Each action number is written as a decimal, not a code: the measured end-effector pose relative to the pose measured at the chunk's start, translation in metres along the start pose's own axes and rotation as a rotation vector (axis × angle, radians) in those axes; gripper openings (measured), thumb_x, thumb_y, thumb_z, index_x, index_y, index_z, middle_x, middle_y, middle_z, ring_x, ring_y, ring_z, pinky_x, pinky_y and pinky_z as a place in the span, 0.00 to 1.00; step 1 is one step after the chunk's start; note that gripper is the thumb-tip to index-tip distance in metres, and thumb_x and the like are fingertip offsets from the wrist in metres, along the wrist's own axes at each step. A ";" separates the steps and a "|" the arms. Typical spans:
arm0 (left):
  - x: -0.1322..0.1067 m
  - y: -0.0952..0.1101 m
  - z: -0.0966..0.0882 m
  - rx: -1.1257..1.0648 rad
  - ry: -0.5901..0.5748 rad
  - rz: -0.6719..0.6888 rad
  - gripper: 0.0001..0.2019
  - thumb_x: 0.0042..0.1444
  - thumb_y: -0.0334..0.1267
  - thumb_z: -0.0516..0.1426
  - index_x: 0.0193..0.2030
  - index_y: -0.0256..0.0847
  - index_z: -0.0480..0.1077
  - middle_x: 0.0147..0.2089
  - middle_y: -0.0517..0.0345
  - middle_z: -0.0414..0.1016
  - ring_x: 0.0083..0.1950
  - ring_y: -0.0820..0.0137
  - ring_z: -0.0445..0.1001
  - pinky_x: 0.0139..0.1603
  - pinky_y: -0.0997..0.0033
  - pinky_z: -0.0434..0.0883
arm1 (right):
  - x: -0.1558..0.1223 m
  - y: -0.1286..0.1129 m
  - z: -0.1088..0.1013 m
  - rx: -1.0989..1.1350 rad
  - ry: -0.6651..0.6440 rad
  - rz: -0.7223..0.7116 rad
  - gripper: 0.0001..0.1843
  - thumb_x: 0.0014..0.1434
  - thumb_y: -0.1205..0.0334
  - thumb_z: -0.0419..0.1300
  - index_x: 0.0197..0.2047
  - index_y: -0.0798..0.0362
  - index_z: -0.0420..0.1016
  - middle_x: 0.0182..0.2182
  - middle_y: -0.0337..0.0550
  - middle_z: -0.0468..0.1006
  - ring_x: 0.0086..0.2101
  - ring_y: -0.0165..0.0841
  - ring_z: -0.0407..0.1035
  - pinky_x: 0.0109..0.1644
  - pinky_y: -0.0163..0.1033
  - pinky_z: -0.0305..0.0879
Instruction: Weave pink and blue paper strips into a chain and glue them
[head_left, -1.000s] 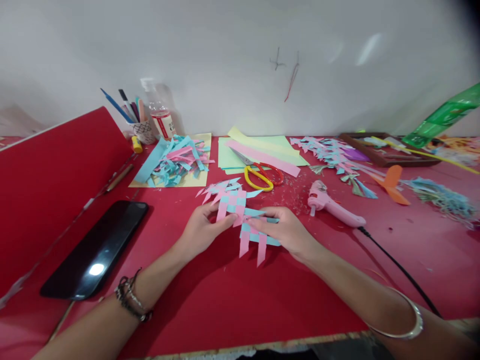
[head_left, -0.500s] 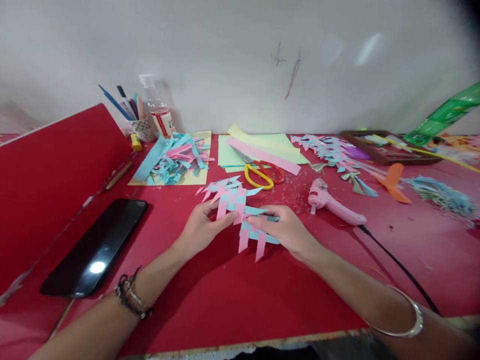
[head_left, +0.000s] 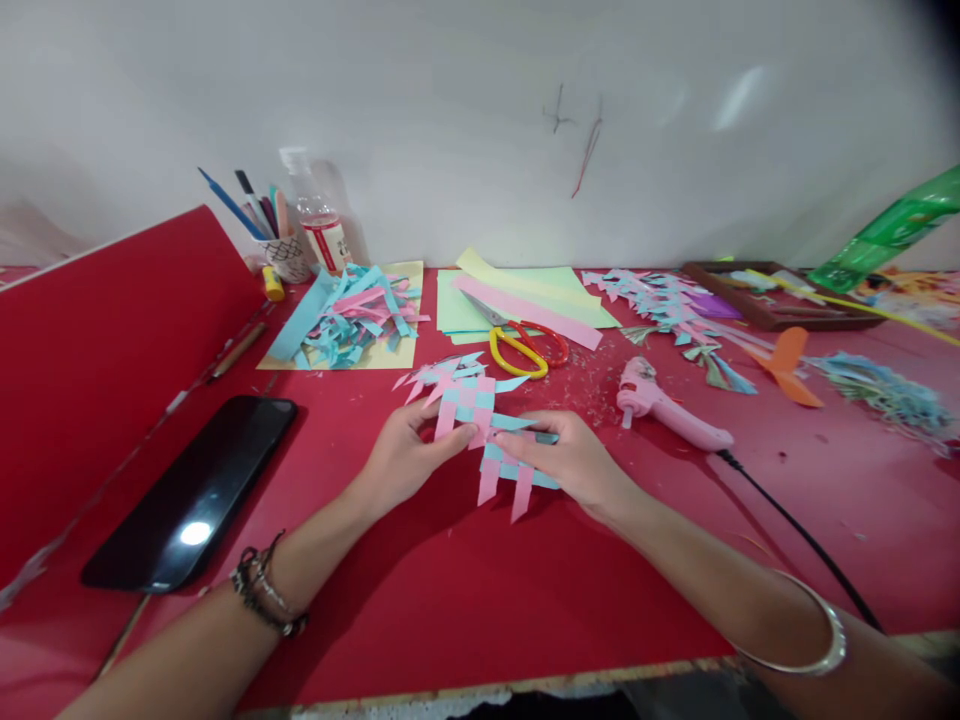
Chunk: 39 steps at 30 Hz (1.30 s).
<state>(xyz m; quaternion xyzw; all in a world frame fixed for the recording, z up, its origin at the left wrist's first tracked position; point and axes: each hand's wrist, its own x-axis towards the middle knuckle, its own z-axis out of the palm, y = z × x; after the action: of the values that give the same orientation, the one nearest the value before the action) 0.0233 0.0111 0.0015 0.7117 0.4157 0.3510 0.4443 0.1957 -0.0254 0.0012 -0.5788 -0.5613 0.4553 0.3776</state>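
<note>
Between my two hands is a woven piece of pink and blue paper strips (head_left: 466, 400), its loose pointed ends sticking out at the sides and bottom. My left hand (head_left: 409, 452) pinches its left part, thumb on top. Thumb and fingers of my right hand (head_left: 568, 458) close on the lower right part, where blue strip ends poke out by the fingers. The fingers beneath the paper are hidden. Just beyond the piece lie scissors (head_left: 517, 352) with yellow and red handles, across a pink paper strip (head_left: 536, 315) and pale green and yellow sheets.
A pile of cut strips (head_left: 364, 315) lies back left, near a pen cup (head_left: 285, 258) and a bottle (head_left: 322, 225). A black phone (head_left: 191, 490) is at left. To the right lie a pink glue gun (head_left: 671, 408) with its cord, a longer woven strip (head_left: 645, 295) and a brown tray (head_left: 795, 315).
Almost nothing differs. Both hands keep their hold on the woven paper in the same place, and the view has shifted very slightly.
</note>
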 end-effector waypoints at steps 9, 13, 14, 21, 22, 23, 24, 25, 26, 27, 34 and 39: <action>-0.001 0.002 0.000 0.043 0.039 0.058 0.08 0.48 0.38 0.56 0.32 0.37 0.72 0.34 0.61 0.75 0.34 0.73 0.71 0.33 0.78 0.66 | 0.001 0.000 0.000 0.021 0.000 0.002 0.16 0.44 0.51 0.60 0.33 0.54 0.75 0.28 0.41 0.75 0.29 0.31 0.67 0.31 0.34 0.61; -0.001 0.002 0.000 0.034 0.025 0.060 0.08 0.49 0.38 0.55 0.33 0.38 0.72 0.34 0.61 0.75 0.34 0.73 0.71 0.34 0.78 0.66 | 0.000 -0.002 0.001 0.017 0.010 0.009 0.16 0.44 0.51 0.61 0.33 0.55 0.75 0.27 0.41 0.75 0.29 0.31 0.67 0.30 0.34 0.61; -0.001 0.002 0.000 0.033 0.020 0.063 0.08 0.49 0.38 0.55 0.33 0.38 0.72 0.34 0.61 0.75 0.34 0.73 0.71 0.34 0.78 0.66 | 0.000 -0.002 0.001 0.016 0.006 0.009 0.16 0.44 0.52 0.60 0.33 0.55 0.75 0.27 0.41 0.75 0.29 0.31 0.67 0.30 0.34 0.60; 0.000 0.003 0.002 0.037 0.003 0.062 0.07 0.49 0.38 0.55 0.30 0.37 0.71 0.33 0.62 0.75 0.34 0.73 0.71 0.33 0.79 0.67 | 0.001 0.000 0.001 0.012 -0.008 -0.002 0.15 0.45 0.52 0.59 0.32 0.54 0.75 0.25 0.40 0.75 0.27 0.30 0.67 0.29 0.33 0.60; 0.000 0.003 0.002 0.034 0.000 0.064 0.07 0.49 0.38 0.55 0.30 0.37 0.70 0.33 0.62 0.75 0.34 0.73 0.71 0.33 0.79 0.67 | 0.001 -0.001 0.001 0.014 -0.008 -0.001 0.15 0.45 0.52 0.60 0.32 0.54 0.75 0.25 0.40 0.75 0.27 0.30 0.67 0.29 0.33 0.60; 0.000 0.002 0.002 0.030 -0.003 0.067 0.07 0.49 0.38 0.55 0.30 0.37 0.70 0.33 0.62 0.75 0.34 0.74 0.71 0.33 0.79 0.67 | 0.001 -0.001 0.001 0.019 -0.011 0.000 0.15 0.45 0.52 0.59 0.32 0.54 0.75 0.26 0.40 0.75 0.27 0.30 0.67 0.29 0.33 0.60; 0.000 0.002 0.002 0.026 -0.007 0.070 0.07 0.49 0.38 0.55 0.31 0.37 0.70 0.34 0.62 0.75 0.34 0.73 0.71 0.34 0.79 0.67 | 0.001 -0.001 0.001 0.027 -0.014 0.001 0.15 0.45 0.52 0.59 0.32 0.54 0.75 0.26 0.40 0.75 0.27 0.30 0.67 0.29 0.33 0.60; 0.000 0.001 0.001 0.022 -0.012 0.073 0.07 0.49 0.38 0.55 0.31 0.37 0.70 0.34 0.62 0.75 0.35 0.73 0.71 0.35 0.78 0.67 | 0.001 -0.002 0.002 0.034 -0.018 0.001 0.16 0.45 0.52 0.59 0.32 0.55 0.75 0.26 0.40 0.75 0.27 0.30 0.67 0.30 0.33 0.60; 0.000 0.001 0.001 0.020 -0.016 0.075 0.07 0.49 0.38 0.55 0.32 0.37 0.70 0.34 0.61 0.75 0.35 0.73 0.71 0.36 0.77 0.67 | 0.001 -0.003 0.002 0.040 -0.020 0.000 0.16 0.45 0.52 0.59 0.32 0.55 0.75 0.26 0.40 0.75 0.28 0.30 0.67 0.30 0.33 0.60; 0.000 0.001 0.001 0.019 -0.020 0.075 0.08 0.49 0.39 0.55 0.33 0.37 0.71 0.35 0.61 0.75 0.36 0.72 0.71 0.36 0.77 0.67 | 0.001 -0.003 0.002 0.044 -0.021 -0.002 0.16 0.45 0.52 0.59 0.32 0.55 0.75 0.26 0.40 0.75 0.28 0.31 0.67 0.30 0.34 0.60; -0.001 0.001 0.000 0.029 -0.010 0.072 0.10 0.49 0.40 0.55 0.34 0.37 0.71 0.35 0.60 0.75 0.37 0.71 0.71 0.38 0.75 0.67 | 0.000 -0.004 0.002 0.035 -0.013 -0.001 0.15 0.45 0.52 0.59 0.30 0.56 0.74 0.24 0.39 0.73 0.27 0.30 0.66 0.30 0.33 0.60; -0.001 0.001 0.000 0.039 -0.009 0.059 0.10 0.49 0.41 0.54 0.34 0.37 0.71 0.35 0.59 0.75 0.37 0.69 0.71 0.38 0.73 0.67 | 0.000 -0.004 0.002 0.018 -0.012 -0.010 0.14 0.45 0.52 0.59 0.29 0.55 0.74 0.23 0.38 0.73 0.27 0.30 0.66 0.29 0.33 0.59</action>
<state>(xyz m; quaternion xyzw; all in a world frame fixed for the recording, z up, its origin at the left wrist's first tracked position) 0.0237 0.0099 0.0026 0.7340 0.3991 0.3524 0.4215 0.1929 -0.0247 0.0046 -0.5699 -0.5625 0.4620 0.3813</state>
